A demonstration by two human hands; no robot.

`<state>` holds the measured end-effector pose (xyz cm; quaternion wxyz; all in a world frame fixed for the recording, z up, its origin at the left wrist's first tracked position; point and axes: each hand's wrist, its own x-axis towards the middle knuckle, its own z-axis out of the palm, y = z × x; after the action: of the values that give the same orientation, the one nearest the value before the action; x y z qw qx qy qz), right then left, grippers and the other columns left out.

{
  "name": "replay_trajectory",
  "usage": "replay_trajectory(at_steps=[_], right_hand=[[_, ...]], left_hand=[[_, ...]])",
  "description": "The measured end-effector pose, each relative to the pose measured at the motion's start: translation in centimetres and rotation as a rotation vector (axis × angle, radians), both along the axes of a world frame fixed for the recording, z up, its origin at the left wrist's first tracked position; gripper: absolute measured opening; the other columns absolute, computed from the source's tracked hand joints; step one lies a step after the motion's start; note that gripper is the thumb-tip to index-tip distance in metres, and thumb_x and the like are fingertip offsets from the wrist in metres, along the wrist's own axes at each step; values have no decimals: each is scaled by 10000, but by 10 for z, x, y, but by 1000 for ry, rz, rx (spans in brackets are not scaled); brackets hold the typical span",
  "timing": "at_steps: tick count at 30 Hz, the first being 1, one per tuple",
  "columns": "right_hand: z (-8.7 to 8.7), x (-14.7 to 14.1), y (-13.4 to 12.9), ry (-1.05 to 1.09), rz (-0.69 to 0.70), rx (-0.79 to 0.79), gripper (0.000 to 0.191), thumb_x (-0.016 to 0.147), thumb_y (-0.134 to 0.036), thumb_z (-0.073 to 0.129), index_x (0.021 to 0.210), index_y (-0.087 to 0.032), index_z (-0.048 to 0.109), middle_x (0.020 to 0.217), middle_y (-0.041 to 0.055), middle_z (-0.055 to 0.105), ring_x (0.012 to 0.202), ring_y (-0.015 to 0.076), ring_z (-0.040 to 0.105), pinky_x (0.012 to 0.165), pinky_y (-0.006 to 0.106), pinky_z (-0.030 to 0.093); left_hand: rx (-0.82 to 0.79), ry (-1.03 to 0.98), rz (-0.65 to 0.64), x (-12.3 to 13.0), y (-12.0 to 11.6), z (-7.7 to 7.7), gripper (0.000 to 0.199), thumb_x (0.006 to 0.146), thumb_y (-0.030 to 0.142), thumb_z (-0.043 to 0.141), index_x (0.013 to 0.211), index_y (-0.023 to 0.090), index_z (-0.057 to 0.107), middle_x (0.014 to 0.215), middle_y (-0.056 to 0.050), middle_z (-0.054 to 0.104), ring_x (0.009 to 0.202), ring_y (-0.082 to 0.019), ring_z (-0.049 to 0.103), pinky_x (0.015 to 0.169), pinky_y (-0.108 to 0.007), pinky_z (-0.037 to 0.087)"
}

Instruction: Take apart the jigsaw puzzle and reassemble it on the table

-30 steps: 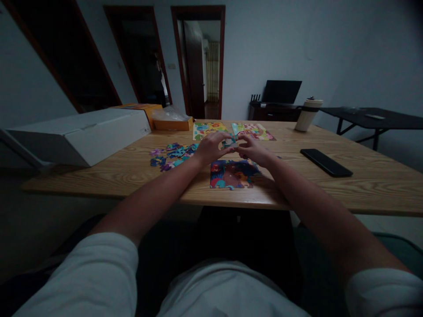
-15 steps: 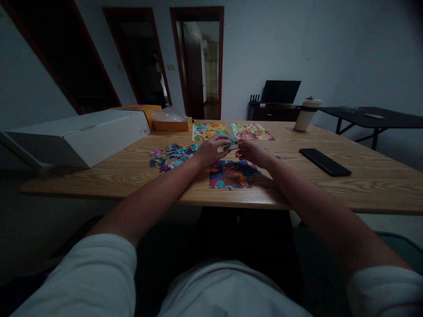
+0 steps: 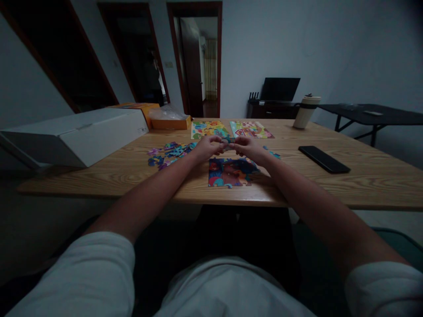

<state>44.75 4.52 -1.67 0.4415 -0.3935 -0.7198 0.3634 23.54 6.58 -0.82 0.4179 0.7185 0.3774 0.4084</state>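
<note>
Between my fingertips, just above the table, are teal puzzle pieces point(image 3: 228, 139); whether they are joined is too small to tell. My left hand point(image 3: 208, 149) pinches them from the left, and my right hand point(image 3: 249, 147) grips from the right, fingertips nearly meeting. Below my hands lies a partly joined dark puzzle point(image 3: 231, 173) with purple, red and orange parts. A heap of loose puzzle pieces point(image 3: 175, 149) spreads left of my left hand. A few blue pieces point(image 3: 272, 152) show beyond my right wrist.
Two bright finished puzzles, one yellow-green point(image 3: 209, 129) and one pink point(image 3: 253, 129), lie at the far edge. A white box point(image 3: 79, 136) and an orange tray point(image 3: 170, 123) stand left. A black phone point(image 3: 323, 159) and a cup point(image 3: 306, 113) are right. A person point(image 3: 155, 79) stands in a doorway.
My right hand has moved left and closed on the teal pieces beside my left hand. The grey underside seen before is now mostly turned out of sight.
</note>
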Motion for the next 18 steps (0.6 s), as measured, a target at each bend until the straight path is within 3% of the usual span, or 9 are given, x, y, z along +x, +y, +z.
replay_trajectory(at_steps=[6, 12, 18], right_hand=[[5, 7, 0, 105, -68, -1, 332, 690, -418, 822, 851, -220, 610, 705, -16, 581, 614, 124, 512, 556, 265, 409], [6, 6, 2, 183, -99, 20, 320, 695, -393, 814, 835, -229, 577, 695, -35, 550, 601, 116, 511, 557, 264, 415], [3, 5, 4, 248, -80, -3, 368, 653, -408, 827, 808, -230, 545, 690, -43, 549, 591, 107, 516, 543, 251, 416]], left_hand=[[-86, -108, 114, -14, 7, 5, 286, 825, 387, 753, 808, 181, 556, 744, -6, 647, 660, -137, 677, 651, -260, 522], [-88, -118, 77, -17, 8, 3, 325, 777, 422, 792, 827, 169, 594, 808, -39, 710, 601, -112, 644, 646, -270, 535], [-64, -73, 82, -14, 7, 0, 290, 817, 398, 775, 846, 174, 594, 820, -46, 731, 639, -132, 664, 710, -324, 573]])
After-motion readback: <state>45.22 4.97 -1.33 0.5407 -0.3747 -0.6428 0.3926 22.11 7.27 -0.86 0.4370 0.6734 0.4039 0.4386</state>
